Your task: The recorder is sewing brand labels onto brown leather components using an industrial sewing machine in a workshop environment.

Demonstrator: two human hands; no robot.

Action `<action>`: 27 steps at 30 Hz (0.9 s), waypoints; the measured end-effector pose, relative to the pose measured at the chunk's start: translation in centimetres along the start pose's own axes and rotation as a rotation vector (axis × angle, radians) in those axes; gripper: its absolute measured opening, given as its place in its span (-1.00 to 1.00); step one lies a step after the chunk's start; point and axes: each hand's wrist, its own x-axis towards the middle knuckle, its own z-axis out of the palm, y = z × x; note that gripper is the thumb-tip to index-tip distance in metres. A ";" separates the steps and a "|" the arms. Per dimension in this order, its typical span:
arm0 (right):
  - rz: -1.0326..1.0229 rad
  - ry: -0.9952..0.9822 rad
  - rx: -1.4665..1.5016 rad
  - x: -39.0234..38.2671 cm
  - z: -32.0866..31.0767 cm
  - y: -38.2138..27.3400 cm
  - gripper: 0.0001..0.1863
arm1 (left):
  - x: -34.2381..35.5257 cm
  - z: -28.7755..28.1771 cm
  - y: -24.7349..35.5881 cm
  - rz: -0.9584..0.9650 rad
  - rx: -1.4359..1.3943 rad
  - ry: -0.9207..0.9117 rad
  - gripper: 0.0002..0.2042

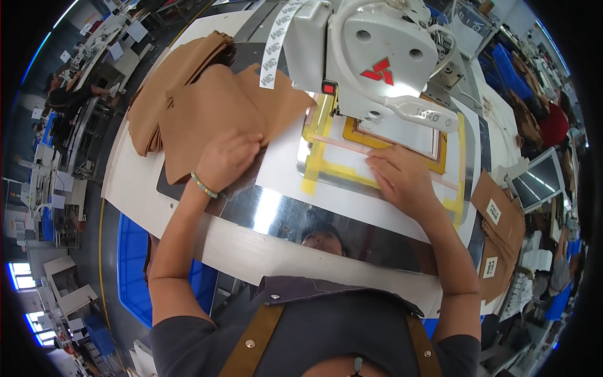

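My left hand (229,160) is at the lower right edge of a brown fabric piece (204,119), its fingers bent together on it. That piece lies over a stack of similar brown pieces (149,107). My right hand (402,179) rests on a clear template (342,173) edged with yellow tape, the fingers stretched forward with the fingertips at a thin pinkish strip (339,144). Beyond that hand, a yellow-rimmed frame (443,151) sits partly beneath the white sewing machine head (383,56). The machine hides the frame's far part.
White sheet material (282,160) lies under the template. A shiny metal plate (295,213) borders the table's near side. Brown pieces with white labels (502,220) lie at the right. Below the left edge is a blue bin (133,270). A white measuring strip (276,44) hangs beside the machine.
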 end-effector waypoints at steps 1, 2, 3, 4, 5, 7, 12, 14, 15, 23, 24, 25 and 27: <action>0.015 -0.006 -0.005 0.7 0.5 -0.7 -0.80 | -0.2 0.5 1.4 0.030 0.014 -0.051 -0.84; -0.069 -0.030 -0.041 1.4 1.5 -1.2 -0.76 | -0.5 0.9 2.4 0.056 0.031 -0.103 -0.80; -0.153 -0.053 -0.077 2.0 2.5 -1.6 -0.72 | -0.7 0.9 2.8 0.060 0.021 -0.105 -0.80; -0.144 -0.060 -0.081 2.8 3.4 -2.0 -0.72 | -0.7 0.8 3.1 0.057 0.034 -0.124 -0.76; -0.191 -0.076 -0.161 3.4 4.4 -2.3 -0.70 | -0.7 0.8 3.4 0.056 0.049 -0.145 -0.72; -0.234 -0.093 -0.241 4.4 6.5 -2.3 -0.68 | -1.1 0.0 3.8 0.049 0.070 -0.157 -0.70; -0.225 -0.077 -0.351 5.3 8.5 -1.5 -0.80 | -5.1 -2.1 3.2 -0.103 0.172 -0.129 -0.72; -0.231 -0.033 -0.343 5.5 8.5 -1.6 -0.84 | -8.2 -3.4 2.2 -0.179 0.247 -0.133 -0.75; -0.245 0.013 -0.339 5.5 8.3 -1.6 -0.88 | -9.4 -3.7 1.6 -0.206 0.290 -0.122 -0.76; -0.249 -0.002 -0.418 3.2 5.8 -0.8 -0.92 | -9.4 -3.7 -2.4 -0.279 0.350 -0.145 -0.74; -0.245 0.001 -0.417 2.4 5.2 -0.4 -0.92 | -8.3 -3.1 -2.8 -0.242 0.327 -0.146 -0.74; -0.237 0.000 -0.423 1.7 4.4 0.0 -0.92 | -6.9 -2.4 -3.1 -0.234 0.321 -0.146 -0.74; -0.204 -0.096 -0.498 0.2 2.4 0.8 -0.92 | -4.1 -1.1 -3.1 -0.111 0.281 -0.113 -0.71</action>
